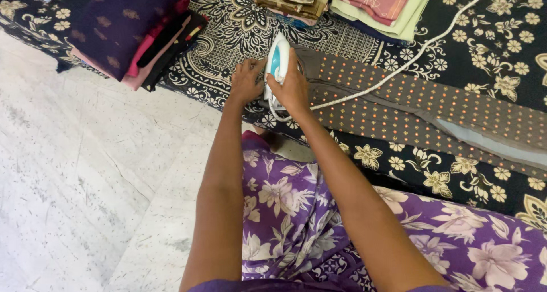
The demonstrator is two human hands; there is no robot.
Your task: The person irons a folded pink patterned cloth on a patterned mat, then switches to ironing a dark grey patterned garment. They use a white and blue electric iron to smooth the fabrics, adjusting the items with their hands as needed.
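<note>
Iron (277,64): white body with a teal panel, sitting on the near-left end of a brown dotted garment (410,107). Nose points away from the person.

Right hand (294,87) is wrapped around the iron's handle from the right side, fingers closed on it. Left hand (246,81) lies just left of the iron, fingers loosely curled and pressing down on the cloth; it looks to be touching the iron's left side, but I can't tell for sure.

White cord (410,61) runs from the back of the iron, loops near the right hand, then crosses the garment diagonally up to the top-right edge of the frame.

The garment is brown with rows of small orange dots, laid out flat and stretching right toward the frame edge; a pale lining shows at its far-right end. It rests on a dark floral sheet (496,47) with cream flowers and a black-and-white patterned centre, which covers the surface.

Beyond the iron:
- top left, a stack of folded clothes (128,27): dark purple piece on top, pink and black layers under it.
- top middle, a small folded pile (290,1) in brown and olive tones.
- top right, a folded pile (384,7), pink on pale green.

Near the camera: the person's purple floral dress (296,212). Left: pale speckled stone floor (74,172).
</note>
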